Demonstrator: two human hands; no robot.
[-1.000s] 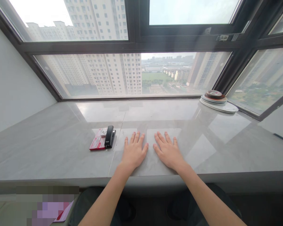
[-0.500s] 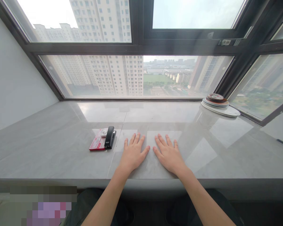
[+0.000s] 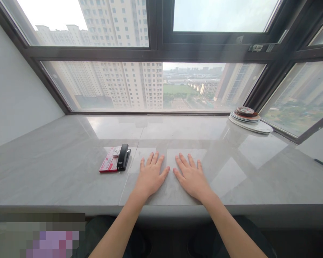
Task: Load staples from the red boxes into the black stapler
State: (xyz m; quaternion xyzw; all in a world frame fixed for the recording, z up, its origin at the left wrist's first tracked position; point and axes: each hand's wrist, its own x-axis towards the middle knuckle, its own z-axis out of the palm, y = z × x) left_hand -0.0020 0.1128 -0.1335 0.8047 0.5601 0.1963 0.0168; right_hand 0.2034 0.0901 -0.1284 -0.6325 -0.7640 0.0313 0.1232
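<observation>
Both of my hands lie flat, palms down, on a grey marble window ledge (image 3: 56, 168). My left hand (image 3: 150, 176) and my right hand (image 3: 192, 177) rest side by side near the ledge's front edge, fingers spread, holding nothing. A black stapler (image 3: 123, 157) lies just left of my left hand, a short gap apart. It rests partly on a red and white packet (image 3: 108, 163).
A stack of plates (image 3: 248, 118) stands at the back right corner of the ledge by the window frame. Large windows run along the back and right. A white wall bounds the left side. A blurred patch covers the lower left corner.
My hands have stayed flat in the same place. Only the camera view has shifted slightly.
</observation>
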